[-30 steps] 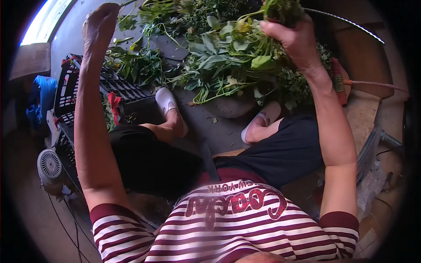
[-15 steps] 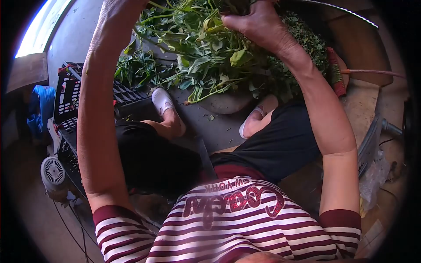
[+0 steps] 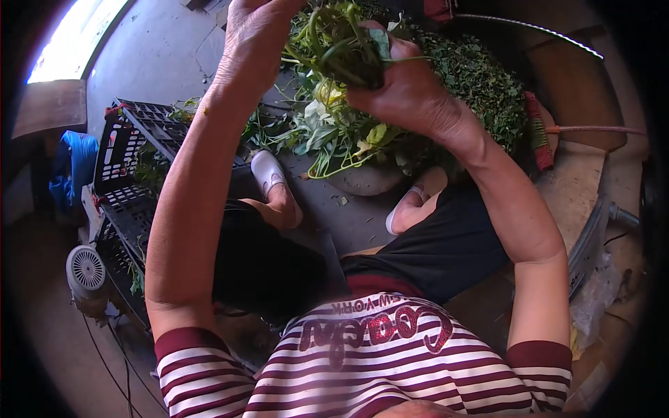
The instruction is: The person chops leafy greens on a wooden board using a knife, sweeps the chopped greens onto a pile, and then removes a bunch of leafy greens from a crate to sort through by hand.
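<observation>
My right hand [image 3: 411, 94] is closed round a bundle of leafy green stems [image 3: 345, 49], whose cut or bent ends bunch up beside the thumb. Just left of that bundle, my left hand [image 3: 261, 24] is partly cut off by the top edge, and its fingers are mostly hidden. Below both hands lies a loose pile of leafy stems [image 3: 324, 129], some of it pale and yellowish. A darker heap of small-leaved greens [image 3: 474, 83] lies behind and to the right of my right hand.
Black plastic crates [image 3: 115, 157] stand at the left, with some greens in them. A blue plastic bag [image 3: 73, 164] and a grey motor-like unit [image 3: 86, 268] are beside them. A red-edged broom-like thing [image 3: 540, 132] lies at the right. My white shoes [image 3: 268, 174] rest on the floor.
My right hand has come down and closer, bringing the stem bundle into fuller view. My left hand has shifted right, nearer to it. The whole view has tilted slightly.
</observation>
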A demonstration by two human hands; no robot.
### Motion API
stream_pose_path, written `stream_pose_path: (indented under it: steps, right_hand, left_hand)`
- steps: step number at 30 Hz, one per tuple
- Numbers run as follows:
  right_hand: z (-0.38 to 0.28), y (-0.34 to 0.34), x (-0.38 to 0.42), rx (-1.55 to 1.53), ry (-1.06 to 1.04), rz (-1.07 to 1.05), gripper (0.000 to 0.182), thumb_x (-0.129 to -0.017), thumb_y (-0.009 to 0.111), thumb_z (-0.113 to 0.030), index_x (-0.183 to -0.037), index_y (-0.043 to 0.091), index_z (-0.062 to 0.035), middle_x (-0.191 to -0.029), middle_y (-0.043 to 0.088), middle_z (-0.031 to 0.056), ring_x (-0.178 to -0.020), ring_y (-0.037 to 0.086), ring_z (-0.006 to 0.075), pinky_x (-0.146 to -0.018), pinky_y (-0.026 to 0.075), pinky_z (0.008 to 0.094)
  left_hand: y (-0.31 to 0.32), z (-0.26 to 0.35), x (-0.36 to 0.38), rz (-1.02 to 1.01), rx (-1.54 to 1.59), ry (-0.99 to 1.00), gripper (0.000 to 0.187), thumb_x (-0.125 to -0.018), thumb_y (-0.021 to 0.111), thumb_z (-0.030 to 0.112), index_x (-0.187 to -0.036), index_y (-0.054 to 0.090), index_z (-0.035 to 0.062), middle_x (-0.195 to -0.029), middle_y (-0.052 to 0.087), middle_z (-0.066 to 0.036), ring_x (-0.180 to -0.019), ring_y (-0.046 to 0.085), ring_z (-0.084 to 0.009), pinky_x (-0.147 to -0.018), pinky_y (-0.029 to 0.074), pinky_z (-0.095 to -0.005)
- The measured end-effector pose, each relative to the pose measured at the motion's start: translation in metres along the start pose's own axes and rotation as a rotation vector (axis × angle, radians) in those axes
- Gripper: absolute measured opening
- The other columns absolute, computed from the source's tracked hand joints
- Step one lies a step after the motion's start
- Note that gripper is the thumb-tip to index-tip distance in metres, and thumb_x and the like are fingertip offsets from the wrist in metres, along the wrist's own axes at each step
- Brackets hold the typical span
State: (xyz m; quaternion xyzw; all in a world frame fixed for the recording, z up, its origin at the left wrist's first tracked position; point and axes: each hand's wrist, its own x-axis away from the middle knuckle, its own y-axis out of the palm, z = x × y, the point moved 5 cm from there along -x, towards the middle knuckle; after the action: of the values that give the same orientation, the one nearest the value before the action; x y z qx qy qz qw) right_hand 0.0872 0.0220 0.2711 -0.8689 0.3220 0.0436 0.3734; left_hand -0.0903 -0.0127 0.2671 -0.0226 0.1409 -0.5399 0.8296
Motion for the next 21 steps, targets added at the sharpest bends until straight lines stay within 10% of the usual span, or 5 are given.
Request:
stream_pose_path:
  steps: [21]
  right_hand:
    - [0.017,-0.009,0.000,-0.082,0.064,-0.012,0.052,-0.064,0.068,-0.021,-0.110,0.050,-0.0062,-0.081,0.064,0.0152,-0.079,0.063,0.0286,-0.074,0.050,0.0359]
  left_hand:
    - [-0.067,-0.014,-0.021,0.022,-0.063,0.149,0.027,-0.089,0.053,0.014,-0.111,0.053,-0.0007,-0.094,0.064,-0.011,-0.092,0.060,-0.0170,-0.089,0.039,-0.0283]
